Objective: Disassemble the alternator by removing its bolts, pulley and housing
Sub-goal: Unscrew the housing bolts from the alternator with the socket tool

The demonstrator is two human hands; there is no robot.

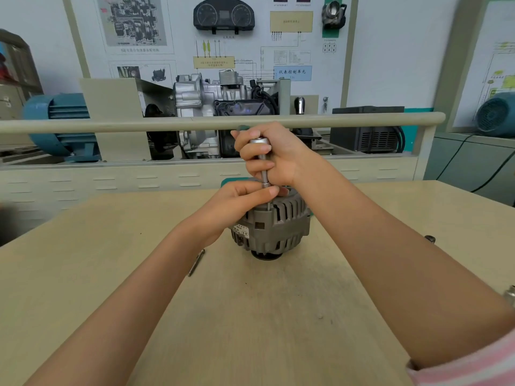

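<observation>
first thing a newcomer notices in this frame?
Centre of the wooden table: the grey alternator standing on end, with the right hand gripping a metal driver tool held upright over its top edge. The left hand pinches the tool's lower shaft against the housing. A loose long bolt lies on the table left of the alternator.

Grey finned alternator [274, 228] stands upright, pulley [266, 256] down, on the table.
</observation>
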